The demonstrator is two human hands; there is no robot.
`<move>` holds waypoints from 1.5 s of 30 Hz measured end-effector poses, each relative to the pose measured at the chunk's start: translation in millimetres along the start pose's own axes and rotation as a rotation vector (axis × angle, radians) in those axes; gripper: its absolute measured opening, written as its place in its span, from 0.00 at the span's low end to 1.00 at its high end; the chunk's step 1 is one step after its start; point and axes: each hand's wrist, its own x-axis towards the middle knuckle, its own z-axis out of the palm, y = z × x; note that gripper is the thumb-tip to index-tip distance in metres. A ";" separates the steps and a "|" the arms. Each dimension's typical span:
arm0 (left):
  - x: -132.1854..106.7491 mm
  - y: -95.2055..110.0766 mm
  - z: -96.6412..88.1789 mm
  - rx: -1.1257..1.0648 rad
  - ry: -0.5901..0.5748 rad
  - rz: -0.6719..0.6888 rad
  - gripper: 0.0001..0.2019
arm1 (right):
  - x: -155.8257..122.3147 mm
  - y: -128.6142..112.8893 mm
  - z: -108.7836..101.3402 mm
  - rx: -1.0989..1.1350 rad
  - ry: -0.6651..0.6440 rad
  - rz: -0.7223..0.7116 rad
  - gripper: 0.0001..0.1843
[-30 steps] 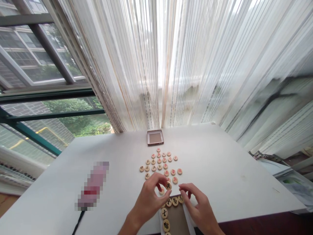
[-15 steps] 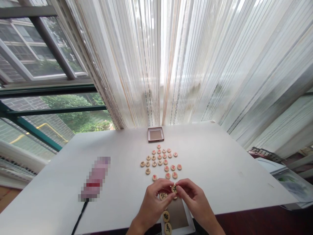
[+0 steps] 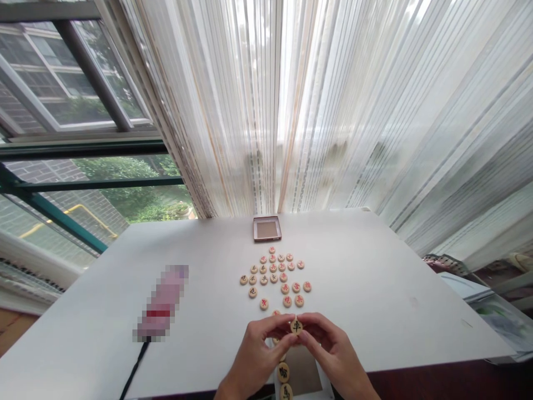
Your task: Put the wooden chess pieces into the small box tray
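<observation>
My left hand [image 3: 254, 355] and my right hand [image 3: 331, 350] meet at the table's near edge, fingertips pinched together on one round wooden chess piece [image 3: 296, 326] with a black character facing up. Below the hands a shallow box [image 3: 306, 372] holds a few more black-marked pieces [image 3: 283, 372]. Beyond the hands several loose wooden pieces [image 3: 275, 275] with red and black characters lie scattered on the white table [image 3: 375, 289].
A small brown square lid or tray [image 3: 267, 228] sits at the table's far edge by the sheer curtain [image 3: 316, 105]. A blurred pink object [image 3: 162, 303] with a black cable lies at the left. A window is at the far left.
The left hand picked a black-marked piece up from the table, the right hand came in to meet it, and both now pinch it together above the box.
</observation>
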 end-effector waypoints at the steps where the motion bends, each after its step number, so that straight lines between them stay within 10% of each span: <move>1: 0.4 0.3 0.0 -0.006 -0.015 -0.003 0.16 | -0.1 -0.8 -0.2 -0.003 0.006 0.002 0.15; 45: -13.9 -2.6 11.6 -0.102 -0.055 0.004 0.14 | -18.0 -1.6 -5.0 -0.283 0.030 -0.084 0.16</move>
